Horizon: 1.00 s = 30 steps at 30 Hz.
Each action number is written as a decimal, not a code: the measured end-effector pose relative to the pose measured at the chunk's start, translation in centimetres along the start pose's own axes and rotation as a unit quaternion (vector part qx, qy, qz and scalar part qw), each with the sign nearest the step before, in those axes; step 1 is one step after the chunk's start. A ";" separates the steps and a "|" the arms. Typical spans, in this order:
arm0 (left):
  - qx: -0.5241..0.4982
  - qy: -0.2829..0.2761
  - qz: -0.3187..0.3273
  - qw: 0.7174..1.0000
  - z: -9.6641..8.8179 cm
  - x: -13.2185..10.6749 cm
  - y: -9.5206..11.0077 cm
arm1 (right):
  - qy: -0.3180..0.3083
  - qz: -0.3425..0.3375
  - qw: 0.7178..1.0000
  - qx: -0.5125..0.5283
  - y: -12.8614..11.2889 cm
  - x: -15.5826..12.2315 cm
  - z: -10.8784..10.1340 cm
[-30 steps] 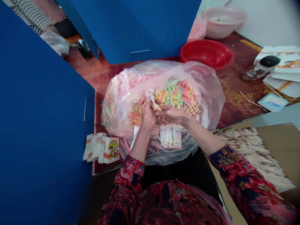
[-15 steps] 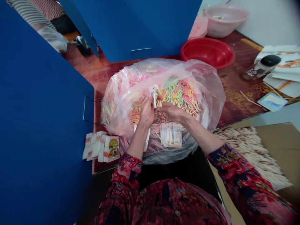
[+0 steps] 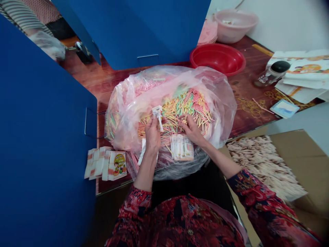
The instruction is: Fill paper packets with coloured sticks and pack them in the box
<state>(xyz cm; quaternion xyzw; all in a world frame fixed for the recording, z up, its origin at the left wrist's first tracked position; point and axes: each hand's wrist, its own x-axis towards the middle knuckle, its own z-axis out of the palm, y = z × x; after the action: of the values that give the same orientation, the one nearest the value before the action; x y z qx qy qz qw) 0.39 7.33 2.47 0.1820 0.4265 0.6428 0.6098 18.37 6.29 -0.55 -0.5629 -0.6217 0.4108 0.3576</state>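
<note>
My left hand (image 3: 153,133) is closed on a small white printed packet (image 3: 157,117), held upright over the heap. My right hand (image 3: 192,129) is to its right, fingers curled around a few short pale-yellow sticks (image 3: 184,121). Beneath both hands, a big clear pinkish plastic bag (image 3: 128,103) lies open, full of thin pink, yellow and green sticks (image 3: 189,101). Several packets with sticks showing inside (image 3: 182,147) lie overlapped on the bag's near side, below my right hand. Another white packet (image 3: 142,151) is partly hidden behind my left forearm.
Flat printed packets (image 3: 118,165) lie fanned at the table's left corner. Blue partitions (image 3: 38,120) stand left and behind. A red basin (image 3: 218,58), a pale basin (image 3: 235,25), a dark-lidded bottle (image 3: 273,73) and rubber bands (image 3: 253,108) are right. A cardboard box (image 3: 295,151) holds many packets.
My right hand has moved away from the packet to the right, over the sticks. My left hand still holds the packet, now slightly lower. The whole view has shifted a little.
</note>
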 end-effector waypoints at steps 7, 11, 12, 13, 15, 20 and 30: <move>0.018 -0.008 0.019 1.000 -1.1 -1.6 -1.4 | -0.032 -0.026 0.998 -0.040 0.6 0.1 0.0; 0.136 -0.024 0.070 0.988 -2.2 -2.3 -1.9 | 0.091 0.011 0.987 0.133 -0.3 1.3 -0.1; 0.170 -0.027 0.078 0.982 -2.4 -2.6 -2.0 | 0.111 0.038 0.970 0.212 -0.8 1.6 -0.2; 0.198 -0.030 0.082 0.976 -2.6 -2.9 -2.0 | 0.117 0.062 0.947 0.292 -1.3 1.9 -0.4; 0.233 -0.040 0.080 0.968 -2.8 -3.4 -1.9 | 0.102 0.083 0.898 0.419 -2.7 2.3 -0.8; 0.251 -0.078 0.071 0.962 -3.0 -4.2 -2.1 | 0.058 0.015 0.879 0.474 -6.9 2.1 -1.0; 0.229 -0.111 0.056 0.966 -3.0 -4.6 -2.7 | 0.058 -0.050 0.923 0.378 -9.5 1.4 1.2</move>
<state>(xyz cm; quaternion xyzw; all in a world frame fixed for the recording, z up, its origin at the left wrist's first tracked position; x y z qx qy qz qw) 0.72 1.75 0.00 0.4106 0.4806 0.5372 0.5584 13.29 7.31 7.61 -0.3768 -0.4257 0.5633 0.5996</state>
